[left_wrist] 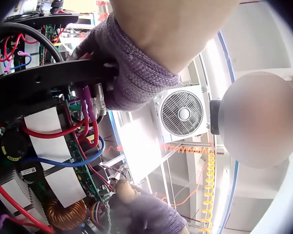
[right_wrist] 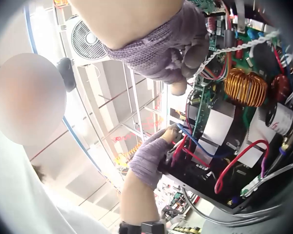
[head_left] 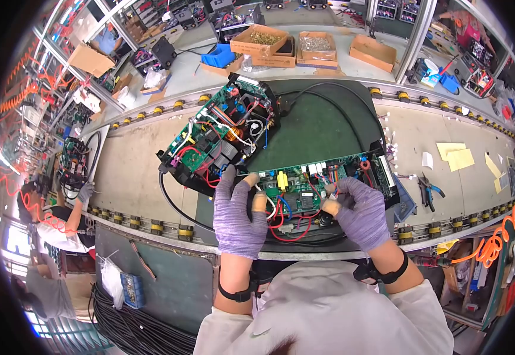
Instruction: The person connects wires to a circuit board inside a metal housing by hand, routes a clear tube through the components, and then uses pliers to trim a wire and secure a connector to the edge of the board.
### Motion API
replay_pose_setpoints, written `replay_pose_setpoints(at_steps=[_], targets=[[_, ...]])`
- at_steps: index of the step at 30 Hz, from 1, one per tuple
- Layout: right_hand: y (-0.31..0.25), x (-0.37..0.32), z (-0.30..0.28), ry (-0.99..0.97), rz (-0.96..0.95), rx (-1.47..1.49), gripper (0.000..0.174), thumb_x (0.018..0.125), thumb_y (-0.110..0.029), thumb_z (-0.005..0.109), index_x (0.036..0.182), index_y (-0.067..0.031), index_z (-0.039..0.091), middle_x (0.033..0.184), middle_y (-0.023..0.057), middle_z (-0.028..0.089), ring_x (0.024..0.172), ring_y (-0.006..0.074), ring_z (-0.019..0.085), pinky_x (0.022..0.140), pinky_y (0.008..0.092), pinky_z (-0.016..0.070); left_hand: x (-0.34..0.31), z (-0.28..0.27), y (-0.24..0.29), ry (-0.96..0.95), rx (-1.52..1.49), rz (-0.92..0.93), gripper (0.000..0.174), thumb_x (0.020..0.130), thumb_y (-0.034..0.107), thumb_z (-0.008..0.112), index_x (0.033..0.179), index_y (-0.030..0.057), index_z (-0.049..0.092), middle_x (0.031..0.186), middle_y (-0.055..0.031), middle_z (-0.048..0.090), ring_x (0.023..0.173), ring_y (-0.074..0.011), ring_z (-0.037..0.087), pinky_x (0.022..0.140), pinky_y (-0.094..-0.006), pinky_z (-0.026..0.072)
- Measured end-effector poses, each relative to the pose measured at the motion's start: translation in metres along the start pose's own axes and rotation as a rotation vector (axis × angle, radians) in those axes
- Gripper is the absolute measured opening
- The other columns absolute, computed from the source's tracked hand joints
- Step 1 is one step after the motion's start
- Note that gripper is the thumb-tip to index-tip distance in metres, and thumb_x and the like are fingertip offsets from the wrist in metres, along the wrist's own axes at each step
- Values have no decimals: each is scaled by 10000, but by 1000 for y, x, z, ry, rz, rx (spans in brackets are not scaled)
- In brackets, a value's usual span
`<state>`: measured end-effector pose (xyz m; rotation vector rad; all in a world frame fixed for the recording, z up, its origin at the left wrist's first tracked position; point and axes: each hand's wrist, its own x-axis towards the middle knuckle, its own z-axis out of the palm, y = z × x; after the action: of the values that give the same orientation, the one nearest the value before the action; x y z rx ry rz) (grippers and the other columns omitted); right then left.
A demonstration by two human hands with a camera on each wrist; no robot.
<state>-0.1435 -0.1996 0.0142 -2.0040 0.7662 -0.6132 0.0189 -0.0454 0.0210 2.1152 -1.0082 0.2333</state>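
A chassis with a green circuit board [head_left: 302,198] lies across the mat, wires along its near side. My left hand [head_left: 239,222], in a purple glove with tan fingertips, grips its left end; in the left wrist view this hand [left_wrist: 132,73] is partly behind the black end panel [left_wrist: 39,83]. My right hand [head_left: 362,214] pinches thin wires at the board's right part. The right wrist view has the right hand's fingers [right_wrist: 193,61] curled beside a ribbon cable and a twisted white wire [right_wrist: 239,47], and the left hand [right_wrist: 151,158] near red and blue wires.
A second open chassis [head_left: 225,127] with a black cable stands behind at the left. Pliers [head_left: 428,192] and yellow papers [head_left: 455,155] lie to the right. Boxes of small parts [head_left: 260,40] are at the back. Roller tracks edge the bench; another person [head_left: 62,219] works at the left.
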Motion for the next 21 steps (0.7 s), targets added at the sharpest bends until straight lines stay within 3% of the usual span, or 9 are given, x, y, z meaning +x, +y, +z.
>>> replay_pose_setpoints(at_steps=[5,11,14,17,21], targets=[[22,8,14,129,-262,-59,328,672,-157,846,924,-13,692,779,138,674,645,252,649,588,339,509,0,1,-2,15,26,38,323,829,135,679,1144,71,651,1318,-270,502,1158,-402,555,961,-429,472],[18,5,12,129,-356,-176,228,744,-82,766,942,6,695,804,175,680,743,316,672,678,366,540,-1,1,-3,20,-3,21,326,824,138,685,1140,68,651,1314,-260,505,1158,-400,551,961,-428,469],[16,3,9,141,-314,-176,166,780,-51,717,928,15,684,794,179,681,737,315,683,670,358,545,-1,0,0,10,1,3,322,829,134,671,1142,59,654,1315,-267,504,1164,-399,547,972,-428,459],[4,-2,12,151,-90,-105,150,794,-59,708,918,16,666,775,180,681,681,281,688,625,334,540,-1,0,-1,14,8,13,329,821,145,691,1139,69,651,1307,-256,507,1154,-401,548,959,-433,469],[2,-2,11,122,-49,-81,149,807,-72,702,913,17,649,730,166,672,628,232,677,578,316,522,-1,1,-3,20,10,16,330,819,149,693,1138,71,653,1314,-256,504,1161,-406,539,960,-437,468]])
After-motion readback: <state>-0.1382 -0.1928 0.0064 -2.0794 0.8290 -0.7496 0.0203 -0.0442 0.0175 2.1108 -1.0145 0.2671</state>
